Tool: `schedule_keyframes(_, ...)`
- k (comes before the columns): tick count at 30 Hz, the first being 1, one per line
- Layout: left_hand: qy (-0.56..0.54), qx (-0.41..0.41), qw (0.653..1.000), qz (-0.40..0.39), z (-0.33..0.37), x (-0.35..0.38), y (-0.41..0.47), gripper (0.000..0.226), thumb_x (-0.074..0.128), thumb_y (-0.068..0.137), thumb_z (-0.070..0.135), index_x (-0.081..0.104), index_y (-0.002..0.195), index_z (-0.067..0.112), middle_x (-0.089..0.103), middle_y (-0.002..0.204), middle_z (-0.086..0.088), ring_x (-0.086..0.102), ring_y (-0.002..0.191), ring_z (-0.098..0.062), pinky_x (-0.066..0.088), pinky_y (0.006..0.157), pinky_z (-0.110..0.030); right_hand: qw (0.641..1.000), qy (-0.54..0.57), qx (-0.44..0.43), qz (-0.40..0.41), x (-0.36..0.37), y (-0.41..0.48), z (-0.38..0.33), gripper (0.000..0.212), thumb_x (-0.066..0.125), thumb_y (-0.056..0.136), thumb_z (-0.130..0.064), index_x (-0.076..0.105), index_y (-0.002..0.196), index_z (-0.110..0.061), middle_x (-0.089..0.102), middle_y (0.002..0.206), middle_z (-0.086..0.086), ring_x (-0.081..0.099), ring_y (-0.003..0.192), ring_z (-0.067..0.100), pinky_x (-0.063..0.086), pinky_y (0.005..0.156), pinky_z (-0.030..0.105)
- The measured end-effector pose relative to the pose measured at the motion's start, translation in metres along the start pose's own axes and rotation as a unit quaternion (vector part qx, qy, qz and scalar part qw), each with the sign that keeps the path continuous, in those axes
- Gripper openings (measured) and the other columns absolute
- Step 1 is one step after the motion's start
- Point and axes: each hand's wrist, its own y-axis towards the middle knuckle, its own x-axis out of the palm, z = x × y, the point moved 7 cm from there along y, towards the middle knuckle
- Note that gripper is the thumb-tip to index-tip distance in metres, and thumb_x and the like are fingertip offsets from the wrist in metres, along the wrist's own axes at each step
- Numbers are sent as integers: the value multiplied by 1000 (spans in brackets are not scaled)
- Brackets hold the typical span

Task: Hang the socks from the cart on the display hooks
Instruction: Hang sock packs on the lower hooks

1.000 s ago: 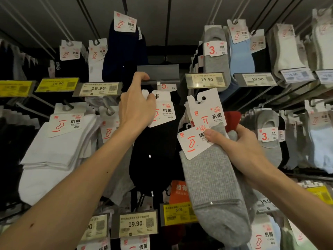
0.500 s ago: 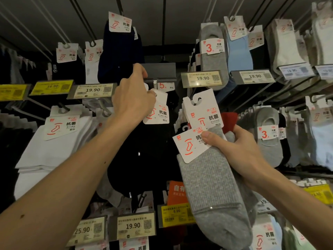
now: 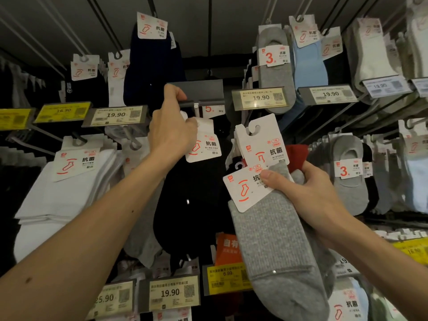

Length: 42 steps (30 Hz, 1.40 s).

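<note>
My left hand [image 3: 172,126] is raised at the centre of the rack and pinches the white card header of a black sock pack [image 3: 190,205], right under a grey blank label holder [image 3: 199,92] at the tip of a display hook. The pack hangs dark below my hand. My right hand [image 3: 308,193] grips a bundle of sock packs lower right: a grey ribbed pair [image 3: 278,256] in front, with white card headers [image 3: 261,144] and a red sock [image 3: 297,156] behind it. My thumb presses on the front header.
Hooks all around carry hung socks: white pairs [image 3: 62,195] at left, navy ones [image 3: 150,63] above, grey and blue low-cut socks [image 3: 289,68] at upper right. Price tags [image 3: 259,98] reading 19.90 stick out from the hook ends. Yellow tags [image 3: 228,276] sit below.
My left hand has stayed at the hook end with the black pack's header, shifting it slightly. The right hand holds the bundle in about the same place.
</note>
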Motion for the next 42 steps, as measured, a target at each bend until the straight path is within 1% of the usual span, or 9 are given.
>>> schedule_keyframes(9, -110, 65, 991, -29, -12, 14, -20, 49, 52, 100, 9, 29, 142, 24, 61, 76, -6, 59, 56, 0, 43, 48, -12, 1000, 3, -1, -1, -2, 1, 0, 22, 77, 82, -17, 66, 101, -18, 79, 93, -4, 76, 84, 13, 62, 68, 26)
schedule_keyframes(13, -168, 72, 973, -144, -37, 26, -28, 104, 72, 87, 6, 3, 149, 53, 64, 121, -6, 73, 76, -14, 60, 64, -26, 1000, 2, -4, 5, -3, 0, 2, 22, 77, 82, -15, 67, 101, -16, 79, 94, -3, 76, 84, 13, 62, 69, 26)
schedule_keyframes(17, -101, 84, 981, -144, -40, 29, -27, 122, 79, 82, 5, -11, 153, 46, 66, 90, 0, 71, 78, -15, 62, 71, -36, 1000, 3, 2, -2, 1, -1, 3, 21, 77, 83, -17, 65, 100, -19, 78, 94, -5, 76, 85, 12, 61, 66, 23)
schedule_keyframes(24, -28, 113, 985, -124, -41, 35, -26, 133, 85, 76, 12, -20, 155, 36, 67, 84, -2, 65, 60, -8, 49, 53, -17, 1000, -13, 5, 2, 7, -14, 3, 21, 77, 84, -19, 63, 100, -20, 78, 94, -8, 75, 85, 10, 60, 65, 21)
schedule_keyframes(26, -26, 107, 985, -136, -42, 33, -27, 131, 84, 78, 12, -20, 154, 37, 70, 87, -2, 67, 63, -8, 52, 55, -17, 1000, -13, 9, 10, 6, -20, 3, 22, 77, 84, -19, 64, 102, -19, 78, 95, -7, 75, 86, 10, 60, 66, 22)
schedule_keyframes(29, -16, 95, 985, -142, -43, 23, -37, 122, 80, 82, 16, -15, 154, 42, 68, 92, -5, 68, 78, -18, 59, 70, -39, 1000, -7, 18, 20, 1, -32, 5, 25, 78, 83, -17, 65, 105, -16, 78, 95, -6, 75, 86, 11, 60, 67, 23)
schedule_keyframes(33, -4, 64, 990, -124, -47, 3, -69, 73, 69, 91, 18, 30, 151, 30, 58, 118, -3, 58, 107, -20, 49, 93, -43, 999, -14, 35, 27, -1, -50, 13, 27, 78, 83, -15, 66, 107, -14, 78, 98, -4, 75, 87, 12, 60, 67, 23)
schedule_keyframes(37, -64, 69, 989, -113, -31, -20, -125, 6, 64, 94, 21, 63, 99, 18, 62, 90, 1, 54, 79, -7, 46, 74, -17, 998, -25, 54, 32, 1, -67, 20, 29, 78, 83, -18, 65, 108, -16, 78, 98, -4, 75, 89, 13, 61, 71, 25)
schedule_keyframes(42, -195, -118, 924, -308, -25, -7, -202, 49, 48, 78, 72, 59, 89, 26, 66, 82, -10, 61, 63, -18, 53, 55, -42, 996, -46, 64, 53, 4, -92, 28, 26, 79, 82, -17, 66, 104, -17, 78, 96, -7, 75, 88, 10, 59, 69, 22)
